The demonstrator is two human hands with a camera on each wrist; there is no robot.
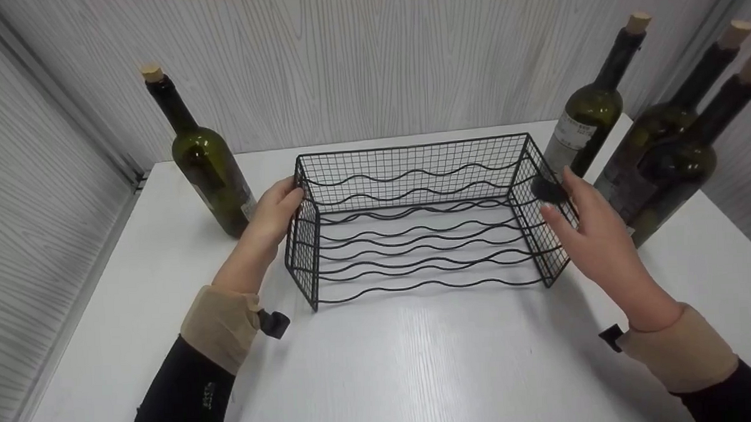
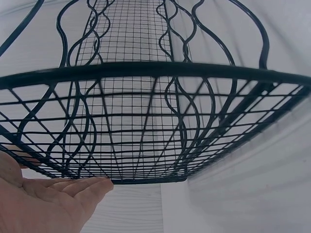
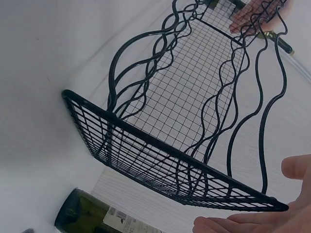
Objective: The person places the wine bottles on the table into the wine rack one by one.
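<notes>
A black wire bottle rack (image 1: 411, 148), with mesh side panels and wavy rods, is in the middle of the white table. At its left panel, my left hand (image 1: 274, 208) grips the upper edge, thumb on the near side and fingers behind the mesh. The left wrist view shows those fingers (image 2: 82, 194) against the outer mesh. My right hand (image 1: 601, 234) is beside the right panel, its fingers outside the mesh and its thumb spread away. In the right wrist view the right thumb (image 3: 295, 167) is apart from the rack. Whether the right fingers touch the mesh, I cannot tell.
Left of the rack stands a corked green wine bottle (image 1: 208, 164). On the right are a labelled corked bottle (image 1: 588, 119) and two more, a rear bottle (image 1: 666, 119) and a nearer bottle (image 1: 677, 163). A wood-grain panel (image 1: 370, 61) closes off the table's back.
</notes>
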